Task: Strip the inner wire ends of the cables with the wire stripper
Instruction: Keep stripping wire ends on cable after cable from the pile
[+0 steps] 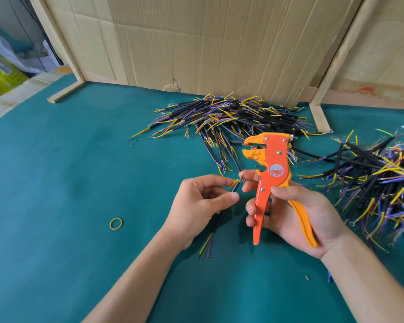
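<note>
Cardboard panels (196, 43) wall the far edge of a teal surface (56, 183). Toward its near left lies a yellow rubber band (116, 224). Right of it, the left hand (196, 201) pinches a black cable (219, 217) between thumb and forefinger. The right hand (296, 213) grips an orange wire stripper (269, 173) upright, its jaws parted. Two piles of cables lie beyond: one (231, 117) at the far edge, another (378, 178) at the right edge.
</note>
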